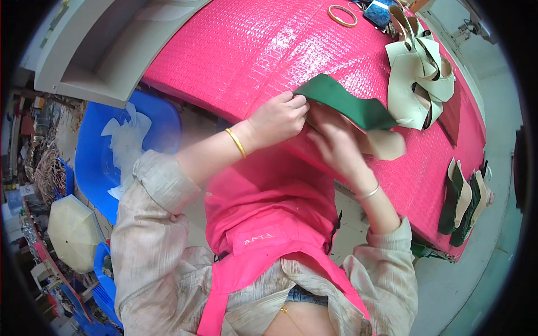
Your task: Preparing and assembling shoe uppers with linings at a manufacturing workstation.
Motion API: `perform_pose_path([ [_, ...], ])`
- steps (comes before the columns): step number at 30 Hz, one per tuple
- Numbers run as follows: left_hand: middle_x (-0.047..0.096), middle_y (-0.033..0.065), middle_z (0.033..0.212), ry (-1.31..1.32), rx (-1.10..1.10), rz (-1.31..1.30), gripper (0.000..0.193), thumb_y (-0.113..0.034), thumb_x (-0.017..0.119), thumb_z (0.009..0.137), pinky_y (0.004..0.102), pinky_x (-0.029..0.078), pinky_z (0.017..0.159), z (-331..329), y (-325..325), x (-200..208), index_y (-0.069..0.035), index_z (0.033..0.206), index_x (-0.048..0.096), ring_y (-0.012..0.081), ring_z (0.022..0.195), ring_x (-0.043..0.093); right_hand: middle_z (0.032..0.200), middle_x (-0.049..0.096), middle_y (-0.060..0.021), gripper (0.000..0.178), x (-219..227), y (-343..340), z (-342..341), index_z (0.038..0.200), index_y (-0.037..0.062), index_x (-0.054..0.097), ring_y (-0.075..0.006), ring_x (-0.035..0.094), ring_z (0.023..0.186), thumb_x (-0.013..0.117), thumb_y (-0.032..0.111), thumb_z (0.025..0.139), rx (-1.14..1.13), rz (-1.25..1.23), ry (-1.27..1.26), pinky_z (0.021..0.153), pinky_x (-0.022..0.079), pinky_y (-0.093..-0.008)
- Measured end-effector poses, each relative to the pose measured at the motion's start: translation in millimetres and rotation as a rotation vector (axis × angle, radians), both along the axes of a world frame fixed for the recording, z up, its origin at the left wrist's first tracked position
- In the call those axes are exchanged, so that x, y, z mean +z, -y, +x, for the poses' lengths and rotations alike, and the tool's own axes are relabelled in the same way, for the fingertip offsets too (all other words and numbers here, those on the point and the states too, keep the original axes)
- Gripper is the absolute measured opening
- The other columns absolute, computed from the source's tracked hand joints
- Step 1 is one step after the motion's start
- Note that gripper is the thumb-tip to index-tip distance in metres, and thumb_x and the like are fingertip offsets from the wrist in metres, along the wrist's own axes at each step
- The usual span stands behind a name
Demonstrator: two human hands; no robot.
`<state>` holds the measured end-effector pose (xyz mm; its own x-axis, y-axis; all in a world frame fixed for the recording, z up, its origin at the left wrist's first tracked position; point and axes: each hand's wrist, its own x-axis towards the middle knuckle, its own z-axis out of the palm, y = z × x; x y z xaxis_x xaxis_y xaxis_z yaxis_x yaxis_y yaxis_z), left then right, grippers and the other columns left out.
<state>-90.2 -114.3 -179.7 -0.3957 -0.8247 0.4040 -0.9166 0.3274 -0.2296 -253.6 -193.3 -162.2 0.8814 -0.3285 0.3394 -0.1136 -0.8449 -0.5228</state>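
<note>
A curved strip of dark green, leather-like material (344, 101) with a beige underside is raised over the near edge of the pink-covered table. My left hand (283, 116) is closed in a pinch on its left end. Under the strip, my right hand (336, 137) lies against the underside; it is smeared by motion and its fingertips are partly hidden. Beside the right hand, a beige flap (386, 144) hangs below the green strip, also blurred.
Pink textured sheeting covers the table (241, 50). Pale cream cut pieces (417, 78) are heaped at the far right, near a tape roll (342, 15). Green and beige pieces (462, 199) lie at the right edge. A blue bin (92, 145) with white scraps stands left, below a grey box (106, 61).
</note>
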Motion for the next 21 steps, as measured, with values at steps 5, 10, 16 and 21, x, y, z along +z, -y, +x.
perform_pose_path([
  [5, 0.050, 0.0034, 0.073, -0.278, 0.020, 0.094, 0.010, -0.012, 0.051, 0.065, 0.0314, 0.042, 0.070, -11, 2, 11, -0.006, 0.072, 0.054, 0.0161, 0.079, 0.049, 0.103, 0.057, -0.0131, 0.040, -6, 17, -12, 0.115, 0.0038, 0.050, -0.0256, 0.055, 0.097, 0.049, 0.009, 0.075, -0.055, -0.334, -0.124, 0.082, 0.044, -0.0333],
  [10, 0.058, 0.0087, 0.091, -0.075, -0.010, -0.184, 0.029, -0.013, 0.049, 0.068, 0.0339, 0.035, 0.095, -32, 8, 23, -0.002, 0.093, 0.059, 0.0199, 0.095, 0.052, 0.082, 0.060, -0.0059, 0.016, 70, 46, -40, 0.082, 0.0070, 0.058, -0.0176, 0.058, 0.084, 0.052, 0.011, 0.068, 0.284, -0.688, -0.629, 0.078, 0.044, -0.0289],
  [16, 0.057, 0.0116, 0.100, -0.034, -0.099, 0.163, 0.032, -0.015, 0.050, 0.074, 0.0361, 0.029, 0.100, -81, 22, -11, 0.001, 0.101, 0.055, 0.0257, 0.104, 0.049, 0.107, 0.057, -0.0072, 0.037, 58, 55, -60, 0.107, 0.0028, 0.055, -0.0180, 0.051, 0.103, 0.049, 0.013, 0.072, 0.356, -1.190, -0.892, 0.091, 0.037, -0.0283],
  [21, 0.054, 0.0145, 0.107, -0.603, 0.101, 0.550, 0.038, -0.019, 0.051, 0.079, 0.0333, 0.039, 0.088, -80, 14, -18, 0.001, 0.111, 0.049, 0.0230, 0.103, 0.049, 0.101, 0.060, -0.0090, 0.028, 55, 57, -85, 0.099, 0.0003, 0.057, -0.0175, 0.052, 0.104, 0.047, 0.014, 0.076, 0.268, -1.072, -0.765, 0.090, 0.036, -0.0269],
])
